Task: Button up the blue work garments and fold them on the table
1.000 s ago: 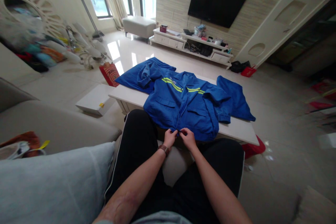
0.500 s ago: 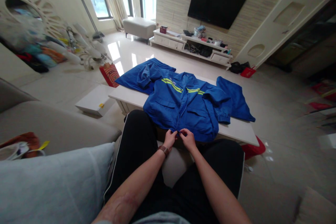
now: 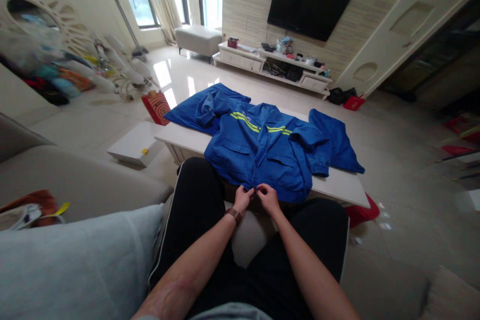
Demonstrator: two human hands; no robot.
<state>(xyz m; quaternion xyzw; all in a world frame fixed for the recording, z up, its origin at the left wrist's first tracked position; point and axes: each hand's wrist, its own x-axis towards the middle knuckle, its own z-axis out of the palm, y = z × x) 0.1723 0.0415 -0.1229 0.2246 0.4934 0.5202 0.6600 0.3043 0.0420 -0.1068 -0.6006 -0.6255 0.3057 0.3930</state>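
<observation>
Blue jacket [image 3: 258, 152] with 2 yellow-green chest stripes [image 3: 244, 121] on each side, white table [image 3: 339, 187], black white-piped trousers [image 3: 198, 205], brown wristband [image 3: 234, 215], pale grey-blue cushion [image 3: 82, 265], red ring-patterned bag [image 3: 157, 108]

And there it is right in front of you, the blue jacket [image 3: 264, 147], spread face up across the white table [image 3: 347, 189], collar [image 3: 267, 109] at the far end, hem spilling over the near edge towards you! Paired yellow-green stripes [image 3: 244, 122] cross the chest, two flapped pockets [image 3: 235, 148] sit below, the placket runs down the middle, and both sleeves lie bent out sideways.
</observation>
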